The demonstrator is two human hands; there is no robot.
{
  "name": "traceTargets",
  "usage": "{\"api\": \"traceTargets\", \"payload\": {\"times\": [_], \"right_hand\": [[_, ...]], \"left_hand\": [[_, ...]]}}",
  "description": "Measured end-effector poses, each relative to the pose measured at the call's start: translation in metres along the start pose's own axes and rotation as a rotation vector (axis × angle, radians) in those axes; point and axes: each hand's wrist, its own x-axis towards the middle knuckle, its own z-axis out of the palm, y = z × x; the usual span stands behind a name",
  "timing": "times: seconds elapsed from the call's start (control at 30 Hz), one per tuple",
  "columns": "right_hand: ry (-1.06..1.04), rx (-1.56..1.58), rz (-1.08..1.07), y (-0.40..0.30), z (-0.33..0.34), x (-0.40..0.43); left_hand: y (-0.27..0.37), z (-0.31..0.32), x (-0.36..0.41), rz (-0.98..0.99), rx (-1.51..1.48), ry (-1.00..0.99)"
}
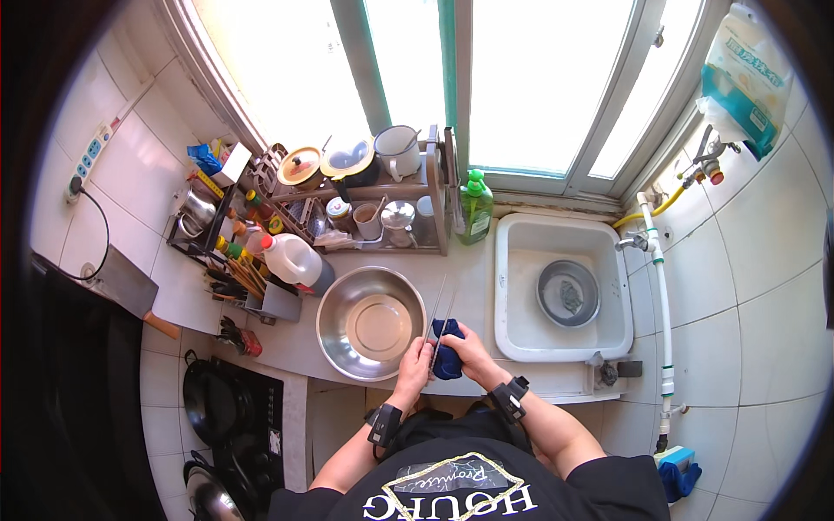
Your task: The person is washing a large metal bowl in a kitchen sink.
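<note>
Both of my hands are in front of me at the counter's front edge, just right of a wide stainless steel basin (370, 323). My left hand (414, 370) grips the lower ends of thin metal chopsticks (437, 301), which point up and away from me. A folded dark blue cloth (447, 360) is in my right hand (474, 355), its fingers and thumb pressed on it beside one chopstick. Whether the cloth wraps around that chopstick is hard to tell. Nothing shows inside the basin. My fingers partly hide the chopsticks' lower ends.
At right, a white sink (507, 325) holds a small metal bowl (547, 311) with a scrubber in it. A green soap bottle (476, 211), a plastic jug (294, 262) and a loaded rack (431, 189) line the back. A cleaver (124, 283) and black pans (212, 400) are at left.
</note>
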Motion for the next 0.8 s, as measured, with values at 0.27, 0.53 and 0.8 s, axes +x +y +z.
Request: {"api": "traceTargets", "payload": {"times": [0.27, 0.53, 0.8], "right_hand": [[0.081, 0.541, 0.025, 0.002, -0.031, 0.011], [0.085, 0.056, -0.05, 0.018, 0.005, -0.005], [0.337, 0.457, -0.128, -0.021, -0.071, 0.073]], "left_hand": [[-0.01, -0.001, 0.008, 0.315, 0.195, 0.17], [-0.015, 0.006, -0.011, 0.219, 0.355, -0.027], [-0.017, -0.024, -0.037, 0.196, 0.278, -0.289]]}}
